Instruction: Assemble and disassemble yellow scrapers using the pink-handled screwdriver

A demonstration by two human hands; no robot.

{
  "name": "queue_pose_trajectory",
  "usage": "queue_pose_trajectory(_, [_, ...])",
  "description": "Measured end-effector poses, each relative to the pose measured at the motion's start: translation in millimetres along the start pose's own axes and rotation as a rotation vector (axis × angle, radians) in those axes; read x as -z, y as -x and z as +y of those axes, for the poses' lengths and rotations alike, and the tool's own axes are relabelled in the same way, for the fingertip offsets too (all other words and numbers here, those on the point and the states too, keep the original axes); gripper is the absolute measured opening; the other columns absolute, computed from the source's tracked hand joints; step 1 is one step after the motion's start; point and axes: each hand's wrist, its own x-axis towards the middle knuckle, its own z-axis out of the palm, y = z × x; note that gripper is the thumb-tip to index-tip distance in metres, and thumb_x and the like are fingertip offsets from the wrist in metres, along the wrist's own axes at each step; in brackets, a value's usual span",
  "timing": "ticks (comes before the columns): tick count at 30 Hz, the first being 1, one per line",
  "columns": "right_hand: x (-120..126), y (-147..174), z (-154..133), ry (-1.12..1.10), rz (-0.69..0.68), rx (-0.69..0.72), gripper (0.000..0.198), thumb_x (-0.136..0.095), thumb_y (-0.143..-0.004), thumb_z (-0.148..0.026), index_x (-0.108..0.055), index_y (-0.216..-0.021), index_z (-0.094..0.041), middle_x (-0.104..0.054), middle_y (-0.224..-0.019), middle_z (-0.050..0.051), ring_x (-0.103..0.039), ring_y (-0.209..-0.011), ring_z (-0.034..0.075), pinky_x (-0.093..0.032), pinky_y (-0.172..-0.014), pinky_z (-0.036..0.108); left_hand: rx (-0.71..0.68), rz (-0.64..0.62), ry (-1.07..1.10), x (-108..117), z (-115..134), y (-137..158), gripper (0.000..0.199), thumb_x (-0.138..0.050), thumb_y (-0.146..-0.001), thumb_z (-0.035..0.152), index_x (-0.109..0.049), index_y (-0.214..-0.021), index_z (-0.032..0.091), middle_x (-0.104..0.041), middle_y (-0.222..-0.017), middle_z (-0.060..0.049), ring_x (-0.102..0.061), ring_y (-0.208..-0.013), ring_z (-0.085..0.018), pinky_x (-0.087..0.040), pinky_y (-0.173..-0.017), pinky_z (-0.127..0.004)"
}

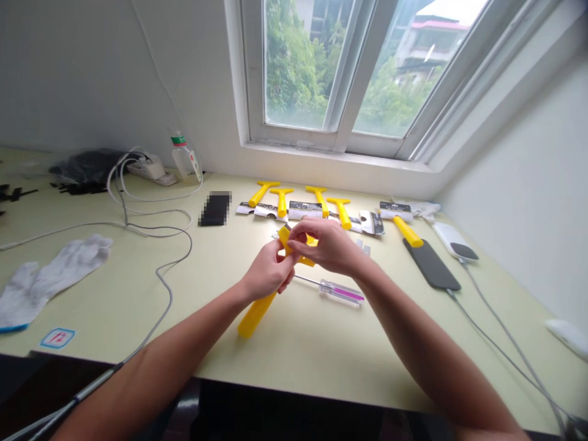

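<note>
My left hand (269,272) is closed around a yellow T-shaped scraper (257,315), its handle slanting down toward the front of the table. At the scraper's head, my right hand (324,244) has its thumb and fingers pinched on the yellow plastic. A small grey edge shows at the top of the head; whether a tiny part is between the right fingertips is hidden. Under the hands lies a screwdriver (340,293) with a clear and purple handle. Small metal bits (276,233) lie just beyond the left hand, and flat grey pieces (362,246) behind the right wrist.
More yellow scrapers (340,211) lie with black-and-white packaging cards (305,210) below the window. On the right are a dark phone (432,264) and a white device (456,241) with cables. A white glove (55,278), a looping cable (171,288) and a bottle (186,160) stand or lie leftward.
</note>
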Motion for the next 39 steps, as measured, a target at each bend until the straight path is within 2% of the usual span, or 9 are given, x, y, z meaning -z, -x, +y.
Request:
queue_pose_trajectory(6, [-1, 1, 3, -0.096, 0.052, -0.045, 0.005, -0.067, -0.081, -0.022, -0.062, -0.083, -0.020, -0.054, -0.077, -0.003, -0.051, -0.072, 0.010, -0.039, -0.066, 0.023, 0.016, -0.008, -0.069, 0, 4, 2, 0.034, -0.063, -0.089, 0.048, -0.048, -0.095, 0.018, -0.051, -0.046, 0.006, -0.044, -0.031, -0.010, -0.033, -0.033, -0.019])
queue_pose_trajectory(9, [-3, 2, 8, -0.314, 0.061, -0.167, 0.023, -0.071, -0.076, -0.024, -0.055, -0.093, -0.021, -0.048, -0.079, -0.004, -0.047, -0.071, 0.010, -0.040, -0.063, 0.022, 0.025, -0.033, -0.092, -1, 7, 3, 0.032, -0.059, -0.091, 0.049, -0.046, -0.094, 0.019, -0.048, -0.043, 0.008, -0.042, -0.031, -0.009, -0.033, -0.033, -0.018])
queue_pose_trajectory(16, [-12, -1, 20, -0.796, -0.154, -0.318, 0.033, -0.071, -0.076, -0.025, -0.056, -0.106, -0.021, -0.060, -0.086, 0.000, -0.060, -0.077, 0.013, -0.050, -0.066, 0.026, -0.023, -0.032, -0.092, -2, 5, 3, 0.042, -0.057, -0.093, 0.044, -0.050, -0.122, 0.014, -0.047, -0.046, 0.007, -0.042, -0.032, -0.010, -0.035, -0.033, -0.019])
queue_pose_trajectory(20, [-23, -1, 18, -0.730, -0.065, -0.279, 0.028, -0.067, -0.080, -0.023, -0.060, -0.107, -0.020, -0.062, -0.091, 0.002, -0.062, -0.083, 0.014, -0.052, -0.070, 0.027, -0.027, 0.013, -0.110, -1, 1, 1, 0.043, -0.060, -0.092, 0.044, -0.052, -0.124, 0.015, -0.048, -0.045, 0.007, -0.043, -0.032, -0.010, -0.034, -0.032, -0.018])
queue_pose_trajectory(24, [-25, 0, 16, -0.632, -0.012, -0.239, 0.030, -0.063, -0.082, -0.022, -0.060, -0.112, -0.020, -0.063, -0.092, 0.003, -0.062, -0.082, 0.014, -0.053, -0.069, 0.026, -0.030, 0.032, -0.142, 1, 1, -1, 0.043, -0.062, -0.090, 0.044, -0.056, -0.120, 0.014, -0.052, -0.051, 0.004, -0.050, -0.037, -0.013, -0.042, -0.036, -0.021])
queue_pose_trajectory(27, [-20, 0, 18, -0.602, 0.002, -0.256, 0.036, -0.062, -0.081, -0.020, -0.057, -0.117, -0.020, -0.061, -0.091, 0.002, -0.061, -0.079, 0.013, -0.052, -0.066, 0.025, -0.076, 0.096, -0.249, 2, 3, 1, 0.047, -0.066, -0.087, 0.042, -0.056, -0.125, 0.016, -0.062, -0.069, -0.002, -0.059, -0.048, -0.015, -0.049, -0.043, -0.024])
queue_pose_trajectory(32, [-12, 2, 29, -0.583, 0.027, -0.392, 0.042, -0.064, -0.078, -0.019, -0.052, -0.119, -0.020, -0.054, -0.083, -0.002, -0.059, -0.073, 0.012, -0.051, -0.065, 0.025, -0.251, 0.188, -0.586, 3, -2, 4, 0.071, -0.072, -0.084, 0.032, -0.038, -0.146, 0.029, -0.066, -0.099, -0.006, -0.067, -0.074, -0.018, -0.056, -0.067, -0.028])
queue_pose_trajectory(35, [-12, 3, 34, -0.599, 0.022, -0.419, 0.044, -0.066, -0.078, -0.024, -0.050, -0.119, -0.021, -0.054, -0.084, -0.003, -0.060, -0.073, 0.012, -0.052, -0.065, 0.026, -0.415, 0.186, -0.741, 2, -10, 3, 0.055, -0.067, -0.085, 0.022, -0.048, -0.136, 0.028, -0.062, -0.114, -0.009, -0.066, -0.087, -0.020, -0.057, -0.080, -0.034])
queue_pose_trajectory(39, [-16, 3, 37, -0.594, 0.050, -0.407, 0.043, -0.066, -0.078, -0.025, -0.049, -0.118, -0.021, -0.054, -0.084, -0.003, -0.060, -0.074, 0.013, -0.052, -0.064, 0.026, -0.519, 0.239, -0.881, 3, -16, 1, 0.025, -0.061, -0.088, 0.021, -0.060, -0.113, 0.023, -0.054, -0.124, -0.011, -0.066, -0.089, -0.020, -0.059, -0.080, -0.036])
